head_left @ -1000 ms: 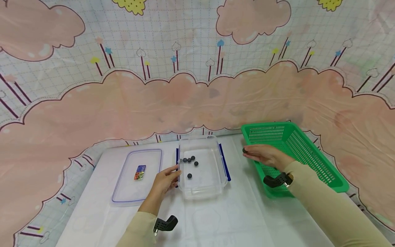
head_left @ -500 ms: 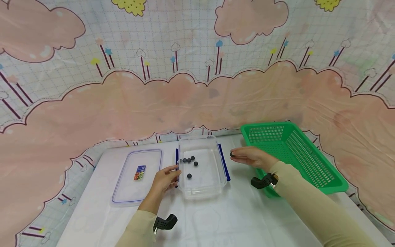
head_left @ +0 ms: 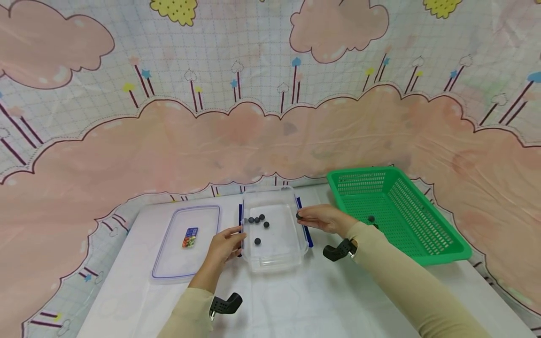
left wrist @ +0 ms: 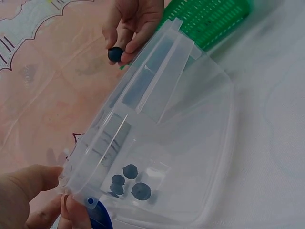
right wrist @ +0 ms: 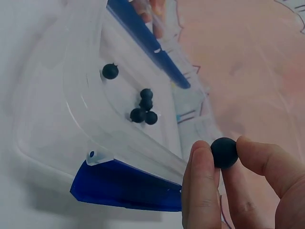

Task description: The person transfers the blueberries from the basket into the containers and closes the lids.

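A clear plastic storage box (head_left: 279,246) with blue side latches stands at mid-table, lid off. Several dark blueberries (right wrist: 138,115) lie on its bottom, mostly clustered toward the left side. My left hand (head_left: 224,246) grips the box's left wall near the latch, thumb on the rim and fingers below. Between thumb and fingertips, my right hand (head_left: 325,218) pinches one blueberry (right wrist: 224,152) at the box's right rim, above the right blue latch (right wrist: 126,186).
To the right, a green perforated basket (head_left: 405,206) holds a few dark blueberries (head_left: 371,218), partly hidden by the right sleeve. The blue-edged clear lid (head_left: 169,258) with a colourful sticker (head_left: 190,238) lies flat at left. A patterned cloth (head_left: 211,150) hangs behind.
My right hand has moved left with its blueberry, from over the basket's near-left edge to the box's right rim. The left hand keeps its grip on the box.
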Action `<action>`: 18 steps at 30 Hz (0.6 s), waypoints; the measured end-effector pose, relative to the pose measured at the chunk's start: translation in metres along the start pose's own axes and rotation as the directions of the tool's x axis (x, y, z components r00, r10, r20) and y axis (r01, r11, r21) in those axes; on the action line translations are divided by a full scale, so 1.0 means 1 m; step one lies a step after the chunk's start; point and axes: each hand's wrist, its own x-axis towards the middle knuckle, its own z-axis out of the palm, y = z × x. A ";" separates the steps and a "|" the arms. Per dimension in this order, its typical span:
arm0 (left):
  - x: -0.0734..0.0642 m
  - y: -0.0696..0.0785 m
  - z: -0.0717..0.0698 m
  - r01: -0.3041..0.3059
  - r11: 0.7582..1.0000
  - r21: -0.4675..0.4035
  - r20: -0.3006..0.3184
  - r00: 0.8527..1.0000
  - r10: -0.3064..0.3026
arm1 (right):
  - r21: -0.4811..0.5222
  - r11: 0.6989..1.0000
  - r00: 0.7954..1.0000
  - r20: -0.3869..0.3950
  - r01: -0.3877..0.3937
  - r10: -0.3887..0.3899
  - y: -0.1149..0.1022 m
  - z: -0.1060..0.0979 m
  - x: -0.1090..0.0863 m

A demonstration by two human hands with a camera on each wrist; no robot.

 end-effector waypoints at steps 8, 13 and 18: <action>0.001 -0.003 0.000 -0.016 1.000 0.015 -0.005 1.000 0.016 | -0.011 1.000 1.000 -0.006 0.008 -0.008 -0.004 0.008 0.002; 0.003 -0.005 0.000 -0.021 1.000 0.012 -0.002 1.000 0.021 | -0.020 1.000 1.000 0.009 0.009 -0.008 -0.006 0.015 0.004; 0.003 -0.006 0.000 -0.012 1.000 0.002 0.001 1.000 0.012 | -0.018 1.000 1.000 -0.020 0.014 -0.014 -0.006 0.025 0.008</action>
